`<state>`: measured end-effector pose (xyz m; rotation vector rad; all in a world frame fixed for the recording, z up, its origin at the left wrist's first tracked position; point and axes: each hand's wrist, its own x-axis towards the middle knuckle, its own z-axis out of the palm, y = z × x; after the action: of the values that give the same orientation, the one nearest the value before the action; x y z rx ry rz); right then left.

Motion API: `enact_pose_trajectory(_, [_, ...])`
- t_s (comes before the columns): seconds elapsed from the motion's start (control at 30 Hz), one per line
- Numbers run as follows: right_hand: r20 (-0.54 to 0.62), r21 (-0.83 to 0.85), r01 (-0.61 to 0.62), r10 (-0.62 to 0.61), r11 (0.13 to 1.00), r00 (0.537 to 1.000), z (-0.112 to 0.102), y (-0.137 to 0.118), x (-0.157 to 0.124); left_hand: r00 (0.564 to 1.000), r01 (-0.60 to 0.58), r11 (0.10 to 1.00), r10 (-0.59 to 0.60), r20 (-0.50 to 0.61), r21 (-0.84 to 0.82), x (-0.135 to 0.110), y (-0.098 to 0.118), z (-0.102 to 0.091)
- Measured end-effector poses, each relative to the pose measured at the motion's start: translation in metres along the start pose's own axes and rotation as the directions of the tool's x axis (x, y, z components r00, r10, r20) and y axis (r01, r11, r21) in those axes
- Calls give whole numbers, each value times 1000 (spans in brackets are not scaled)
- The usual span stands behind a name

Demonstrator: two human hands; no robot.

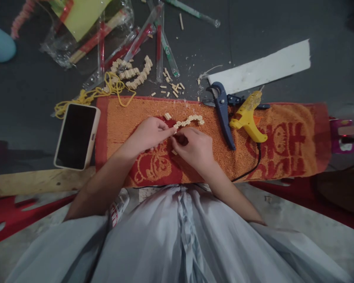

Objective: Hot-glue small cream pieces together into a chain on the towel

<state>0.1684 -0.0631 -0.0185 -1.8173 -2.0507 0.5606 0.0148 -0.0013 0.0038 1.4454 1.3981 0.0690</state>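
Note:
A curved strip of short pale wooden stick pieces (pixel 190 120) lies on the orange and red towel (pixel 124 122). Its left end is between the thumb and fingertips of my left hand (pixel 152 134), which comes in from the left. Close below that end, my right hand (pixel 196 148) has its thumb and forefinger drawn together; whatever they pinch is too small and shaded to make out. A small wooden cluster (pixel 168 116) rests just above my left fingers. Another little piece (pixel 174 152) sits under my right thumb.
Right of my hands lie a blue-handled cutter (pixel 224 114) and a yellow glue gun (pixel 249 118) with its cord. A phone (pixel 76 136) is at the left. Beyond the towel are yellow string (pixel 88 96), more wooden strips (pixel 141 74), cut bits (pixel 175 89), plastic sleeves and a white board (pixel 262 68).

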Motion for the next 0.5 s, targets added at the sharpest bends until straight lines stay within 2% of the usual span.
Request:
enact_pose_trajectory(0.1, [9,-17,-13,14,1000,1000,-2,0,2,1000,-11,1000,11,9,2,1,-2,0])
enact_pose_trajectory(0.4, [9,-96,54,-53,994,999,0,-1,3,993,-118,993,118,-29,9,6,-10,2])
enact_pose_trajectory(0.5, [-4,-127,42,-43,991,999,3,-3,3,994,-108,994,108,-24,7,6,-9,2])
